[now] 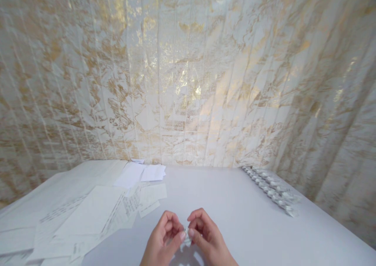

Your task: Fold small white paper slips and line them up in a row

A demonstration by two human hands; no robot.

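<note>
The left hand (166,238) and right hand (209,238) jointly pinch a small, crumpled whitish piece (186,241) above the near part of the surface (226,199). It is probably light, soft and easily torn; hold by opposite edges. Being partly covered, its long axis and heading cannot be determined.

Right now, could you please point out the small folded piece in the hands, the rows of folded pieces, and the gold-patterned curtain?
Small folded piece (187,240): head view, its visible middle.
Rows of folded pieces (266,188): head view, midway along the left row.
Gold-patterned curtain (188,74): head view, its middle.
</note>
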